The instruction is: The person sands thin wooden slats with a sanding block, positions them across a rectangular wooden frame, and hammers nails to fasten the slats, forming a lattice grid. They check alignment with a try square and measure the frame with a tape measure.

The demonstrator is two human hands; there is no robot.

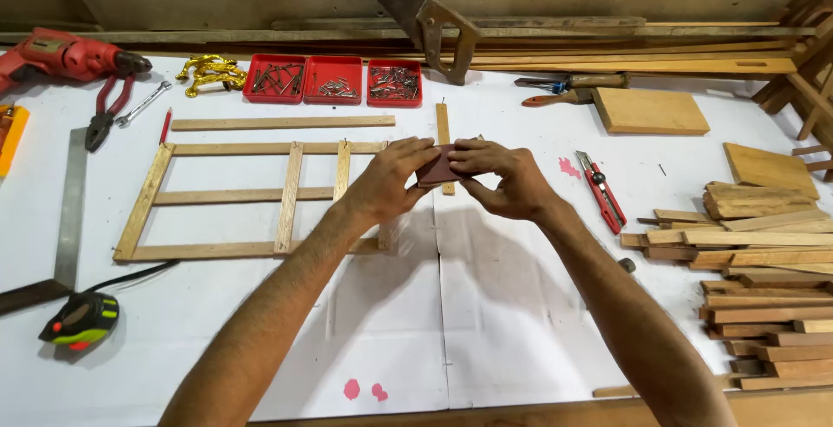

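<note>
Both hands meet above the middle of the white-covered bench. My left hand [392, 177] and my right hand [503, 180] together pinch a small dark reddish-brown sheet [438, 169], likely sandpaper, held between the fingertips. Just behind the sheet a short wooden strip [443, 123] lies upright on the bench. To the left lies a wooden frame [234, 197] made of thin slats with several cross pieces; my left hand hovers over its right end.
Three red trays of nails and screws [332, 80], a handsaw [425, 19], red drill [61, 55], pliers [106, 113], steel square [69, 210], tape measure [82, 318], red utility knife [600, 186], board [649, 111] and stacked wood offcuts [764, 288] at the right.
</note>
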